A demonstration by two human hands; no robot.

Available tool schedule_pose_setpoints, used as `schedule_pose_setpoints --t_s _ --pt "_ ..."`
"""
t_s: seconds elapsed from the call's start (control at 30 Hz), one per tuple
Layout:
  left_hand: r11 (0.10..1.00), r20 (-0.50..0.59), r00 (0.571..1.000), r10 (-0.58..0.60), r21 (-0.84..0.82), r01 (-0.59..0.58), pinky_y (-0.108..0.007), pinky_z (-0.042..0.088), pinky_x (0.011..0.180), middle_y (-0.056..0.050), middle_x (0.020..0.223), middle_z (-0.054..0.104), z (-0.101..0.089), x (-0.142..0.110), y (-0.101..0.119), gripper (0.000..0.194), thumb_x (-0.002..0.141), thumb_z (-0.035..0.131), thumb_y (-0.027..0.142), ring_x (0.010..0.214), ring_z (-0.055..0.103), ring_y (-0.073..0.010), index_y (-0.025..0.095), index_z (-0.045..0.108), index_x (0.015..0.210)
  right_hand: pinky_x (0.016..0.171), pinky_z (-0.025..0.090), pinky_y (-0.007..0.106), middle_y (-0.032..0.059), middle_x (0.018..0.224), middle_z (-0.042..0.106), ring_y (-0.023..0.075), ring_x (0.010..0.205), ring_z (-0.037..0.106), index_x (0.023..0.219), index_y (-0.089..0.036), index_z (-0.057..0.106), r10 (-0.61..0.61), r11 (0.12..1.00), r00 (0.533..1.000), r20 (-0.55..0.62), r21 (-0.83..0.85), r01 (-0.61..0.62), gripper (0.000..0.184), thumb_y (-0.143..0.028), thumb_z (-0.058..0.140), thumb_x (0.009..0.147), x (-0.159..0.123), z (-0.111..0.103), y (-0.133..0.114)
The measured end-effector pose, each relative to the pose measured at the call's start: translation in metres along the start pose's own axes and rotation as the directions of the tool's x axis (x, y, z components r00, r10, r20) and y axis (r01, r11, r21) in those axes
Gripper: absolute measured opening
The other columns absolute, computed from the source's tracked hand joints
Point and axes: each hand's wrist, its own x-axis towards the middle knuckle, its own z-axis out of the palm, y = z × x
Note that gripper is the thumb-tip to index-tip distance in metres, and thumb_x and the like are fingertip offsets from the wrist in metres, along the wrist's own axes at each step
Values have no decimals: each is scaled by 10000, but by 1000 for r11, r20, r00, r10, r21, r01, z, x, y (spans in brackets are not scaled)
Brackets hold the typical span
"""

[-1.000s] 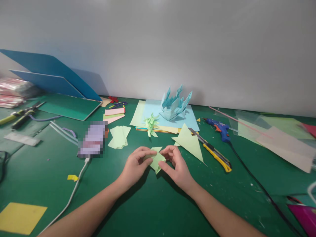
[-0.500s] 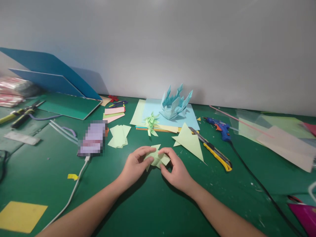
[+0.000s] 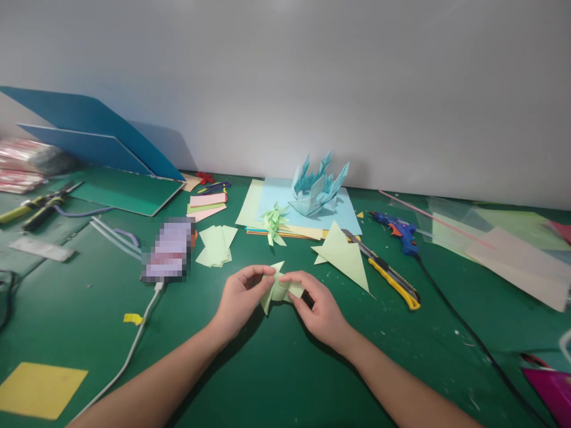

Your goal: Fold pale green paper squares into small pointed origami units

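Between my hands is a small piece of light green folded paper (image 3: 280, 290), held just above the green table. My left hand (image 3: 243, 295) pinches its left side between thumb and fingers. On the right side, my right hand (image 3: 317, 306) grips it the same way, so parts of the paper are hidden behind my fingers. Beyond my hands stands a small green origami figure (image 3: 273, 222) with pointed leaf-like parts. A stack of light green paper slips (image 3: 216, 245) lies to the left, and a light green paper triangle (image 3: 343, 255) to the right.
A blue origami piece (image 3: 310, 199) rests on coloured sheets at the back. Right of my hands lie a yellow utility knife (image 3: 392, 282) and a blue glue gun (image 3: 404, 235) with its cord. At left are a blurred-out phone (image 3: 169, 248) on a white cable and a yellow sheet (image 3: 42, 389).
The folded paper has turned and bent between my fingers; its lower point now sits further left. My right hand's fingers have shifted along its right side. Both hands stay in nearly the same place.
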Motion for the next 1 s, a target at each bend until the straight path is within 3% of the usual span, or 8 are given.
schedule_pose_setpoints --t_s 0.2,0.43,0.63,0.77,1.0 --pt "992 53 995 88 91 -93 -252 506 692 -25 804 715 -1 2 -4 167 638 698 268 728 628 -143 176 713 776 762 501 277 41 946 670 174 872 630 950 -218 596 62 997 994 -95 55 -57 235 -116 447 800 0 0 3" --pt "969 75 979 188 148 -197 -261 521 667 -23 796 700 -2 3 -8 140 665 679 253 717 632 -146 185 692 787 756 505 290 22 870 705 180 815 650 855 -225 650 67 997 991 -118 35 -64 189 -125 513 769 1 -1 0" --pt "890 101 933 345 278 -360 -272 512 676 -43 830 684 -4 4 -13 130 700 650 225 764 624 -158 197 712 810 743 506 296 31 854 707 185 808 650 846 -215 658 112 994 984 -140 32 -108 160 -156 525 777 1 0 0" --pt "841 134 907 400 339 -421 -251 497 621 -40 825 673 -3 3 -14 134 728 627 216 722 614 -143 207 710 833 651 511 271 26 771 672 169 707 635 807 -202 619 199 976 964 -175 121 -180 70 -239 569 775 1 1 0" --pt "747 213 854 474 416 -519 -215 468 538 -37 806 669 -1 -3 -13 155 756 596 170 666 599 -127 215 707 856 664 506 280 46 794 653 172 739 627 751 -195 582 263 937 950 -167 279 -210 95 -288 592 768 3 3 1"
